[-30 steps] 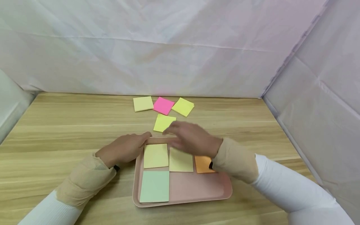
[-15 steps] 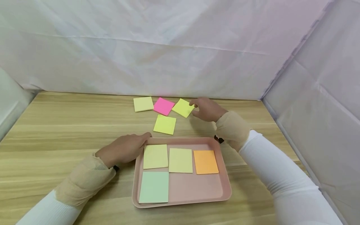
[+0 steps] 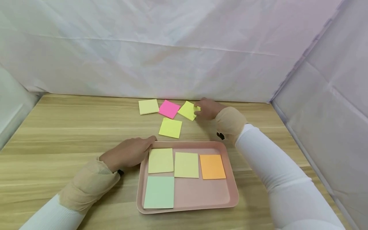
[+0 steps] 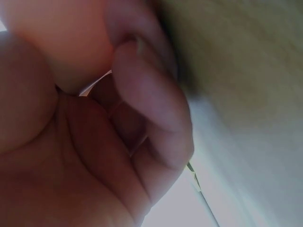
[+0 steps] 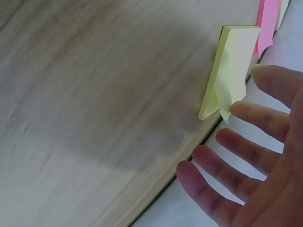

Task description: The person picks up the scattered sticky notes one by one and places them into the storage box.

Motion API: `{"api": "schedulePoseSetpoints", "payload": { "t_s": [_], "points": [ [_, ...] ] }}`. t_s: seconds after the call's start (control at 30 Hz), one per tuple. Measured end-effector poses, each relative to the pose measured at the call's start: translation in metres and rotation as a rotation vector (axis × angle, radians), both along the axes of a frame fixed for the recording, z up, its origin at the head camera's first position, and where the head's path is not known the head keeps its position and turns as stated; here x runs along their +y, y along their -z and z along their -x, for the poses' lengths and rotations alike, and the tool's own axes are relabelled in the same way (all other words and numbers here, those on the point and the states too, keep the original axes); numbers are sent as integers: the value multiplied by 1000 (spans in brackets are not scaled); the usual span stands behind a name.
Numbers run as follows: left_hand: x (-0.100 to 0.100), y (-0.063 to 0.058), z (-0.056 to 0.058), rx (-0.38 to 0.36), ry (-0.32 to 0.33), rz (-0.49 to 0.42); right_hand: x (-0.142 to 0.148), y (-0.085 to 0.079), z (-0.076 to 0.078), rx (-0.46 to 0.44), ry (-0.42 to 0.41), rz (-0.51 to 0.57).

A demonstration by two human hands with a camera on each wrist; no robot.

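My left hand (image 3: 129, 152) grips the far left corner of a pink tray (image 3: 201, 193). In the left wrist view its curled fingers (image 4: 151, 90) lie against the tray's wall (image 4: 66, 33). Beyond the tray, my right hand (image 3: 211, 108) is at the right corner of a bright yellow sticky note pad (image 3: 187, 110). The right wrist view has the fingers spread, one fingertip (image 5: 236, 109) touching the pad's lifted top sheet (image 5: 226, 94). Inside the tray lie two pale yellow pads (image 3: 161, 160), an orange pad (image 3: 212, 167) and a green pad (image 3: 159, 192).
A pink pad (image 3: 169, 109) and a pale yellow pad (image 3: 148, 106) lie left of the touched pad. Another bright yellow pad (image 3: 170, 127) sits nearer the tray. A white cloth wall (image 3: 172, 64) closes off the wooden table (image 3: 72, 124) behind.
My right hand has moved from over the tray, far and right, to the bright yellow pad at the back. My left hand has stayed on the tray's corner.
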State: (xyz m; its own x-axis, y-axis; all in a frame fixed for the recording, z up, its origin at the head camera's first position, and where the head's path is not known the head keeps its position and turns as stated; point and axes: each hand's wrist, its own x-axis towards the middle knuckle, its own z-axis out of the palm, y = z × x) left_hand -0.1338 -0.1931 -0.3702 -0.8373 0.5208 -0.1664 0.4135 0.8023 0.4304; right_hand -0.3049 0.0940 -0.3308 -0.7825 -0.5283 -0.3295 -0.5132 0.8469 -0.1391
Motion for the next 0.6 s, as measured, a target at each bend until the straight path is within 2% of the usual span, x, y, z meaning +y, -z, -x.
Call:
{"api": "schedulePoseSetpoints", "payload": {
  "t_s": [0.27,0.43,0.6],
  "points": [
    [2,-1,1,-22,-4,5,-5,7,6,4,15,-24],
    [3,-2,2,-26,-9,10,-11,9,4,51,62,-8],
    [4,-4,1,-44,-16,9,-14,9,3,32,139,24]
  ]
}}
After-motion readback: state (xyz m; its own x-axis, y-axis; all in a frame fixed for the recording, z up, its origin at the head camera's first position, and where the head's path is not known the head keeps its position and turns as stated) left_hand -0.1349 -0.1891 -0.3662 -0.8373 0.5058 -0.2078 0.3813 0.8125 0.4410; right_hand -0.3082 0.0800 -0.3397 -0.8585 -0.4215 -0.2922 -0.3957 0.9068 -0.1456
